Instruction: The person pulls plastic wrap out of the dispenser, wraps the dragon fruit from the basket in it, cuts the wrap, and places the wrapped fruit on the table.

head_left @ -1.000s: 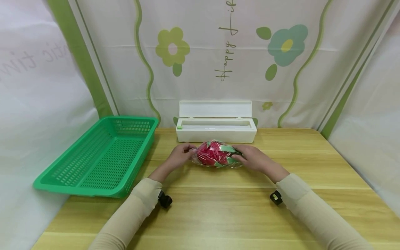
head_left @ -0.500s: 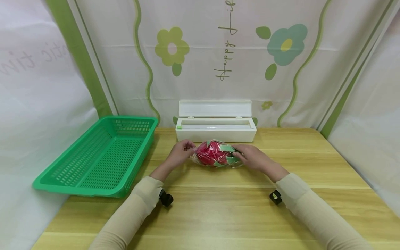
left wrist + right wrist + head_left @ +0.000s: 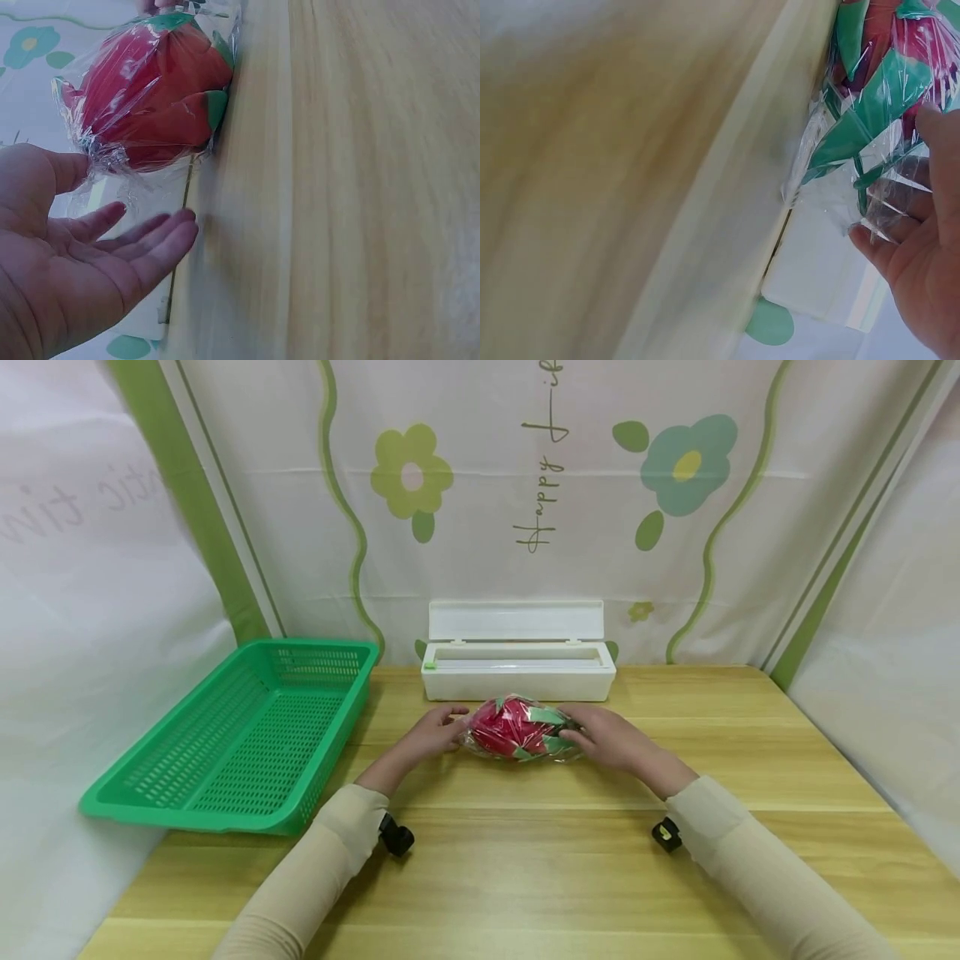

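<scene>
A red dragon fruit with green leaf tips lies on the table, wrapped in clear plastic film. My left hand is at its left end. In the left wrist view, the thumb touches the bunched film, while the other fingers are loosely extended below it, apart from the fruit. At the leafy right end, my right hand holds the wrapped fruit. The right wrist view has its thumb on the near side and fingers behind the film, partly seen through it.
Just behind the fruit stands a white cling film box with its lid raised. A green slotted basket sits at the left of the wooden table. Printed curtains hang behind and at both sides.
The left fingers lifted slightly at the film's left end, then lowered and spread away from it. The right hand and the fruit have stayed nearly still.
</scene>
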{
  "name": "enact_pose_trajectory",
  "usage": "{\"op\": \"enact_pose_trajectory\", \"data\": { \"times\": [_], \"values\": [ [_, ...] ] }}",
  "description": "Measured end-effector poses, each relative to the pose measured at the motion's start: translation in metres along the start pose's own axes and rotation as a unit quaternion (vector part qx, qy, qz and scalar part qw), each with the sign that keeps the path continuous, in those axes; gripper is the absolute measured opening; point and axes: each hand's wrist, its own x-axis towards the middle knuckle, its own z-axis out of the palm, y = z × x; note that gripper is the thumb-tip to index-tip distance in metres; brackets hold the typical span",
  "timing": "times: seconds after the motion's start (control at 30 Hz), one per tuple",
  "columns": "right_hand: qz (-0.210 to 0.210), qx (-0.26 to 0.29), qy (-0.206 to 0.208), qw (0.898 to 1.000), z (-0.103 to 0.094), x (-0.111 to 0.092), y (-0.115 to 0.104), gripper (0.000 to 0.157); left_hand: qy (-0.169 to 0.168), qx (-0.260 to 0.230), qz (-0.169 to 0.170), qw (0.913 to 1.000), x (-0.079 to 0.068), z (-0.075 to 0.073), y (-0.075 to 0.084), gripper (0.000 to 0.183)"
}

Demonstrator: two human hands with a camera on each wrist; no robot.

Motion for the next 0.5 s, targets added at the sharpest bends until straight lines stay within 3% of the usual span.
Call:
{"op": "enact_pose_trajectory", "data": {
  "times": [0.23, 0.4, 0.5],
  "values": [
    [-0.001, 0.000, -0.010, 1.000, -0.003, -0.009, 0.004, 0.071, 0.025, -0.010, 0.008, 0.9996, -0.002, 0.003, -0.002, 0.034],
    [0.007, 0.008, -0.008, 1.000, -0.004, -0.013, 0.010, 0.073, 0.049, 0.010, 0.019, 0.9986, -0.007, 0.005, 0.001, 0.030],
    [0.001, 0.012, 0.000, 1.000, -0.004, -0.014, 0.014, 0.063, 0.050, 0.015, 0.028, 0.9982, -0.008, 0.005, 0.002, 0.031]
  ]
}}
